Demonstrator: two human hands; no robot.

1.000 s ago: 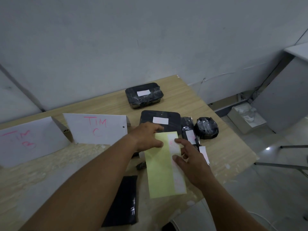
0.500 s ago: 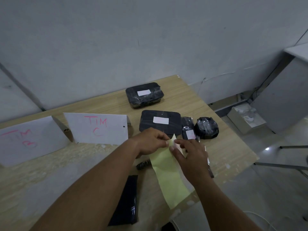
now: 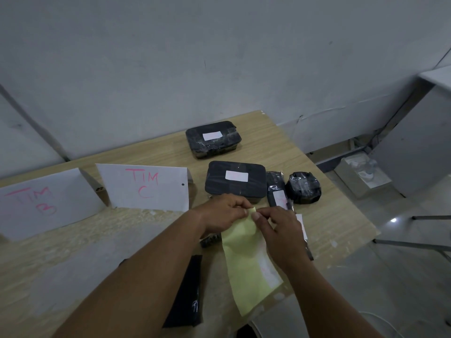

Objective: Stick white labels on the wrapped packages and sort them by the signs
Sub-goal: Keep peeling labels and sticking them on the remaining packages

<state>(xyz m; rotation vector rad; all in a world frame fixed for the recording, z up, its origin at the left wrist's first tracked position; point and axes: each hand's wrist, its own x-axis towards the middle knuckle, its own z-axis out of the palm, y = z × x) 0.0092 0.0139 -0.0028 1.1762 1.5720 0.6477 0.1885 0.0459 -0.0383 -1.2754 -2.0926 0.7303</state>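
The worktop (image 3: pixel 341 228) is carrying the TIM B sign (image 3: pixel 46 201) and TIM C sign (image 3: pixel 144 186) along its left part and wrapped packages (image 3: pixel 235 179) near its far right corner. The yellow label sheet (image 3: pixel 244 264) is running lengthwise from the hands toward the near edge. The left hand (image 3: pixel 219 215) and right hand (image 3: pixel 280 230) are both pinching its far corner. The round package (image 3: pixel 303 187), showing no label, is lying just beyond the right hand, the nearer one. The fingers (image 3: pixel 256 216) are hiding whether a label is lifting.

One wide head-worn camera looks forward and down from close above the bench (image 3: pixel 280 152), facing the grey wall (image 3: pixel 219 57) behind it.
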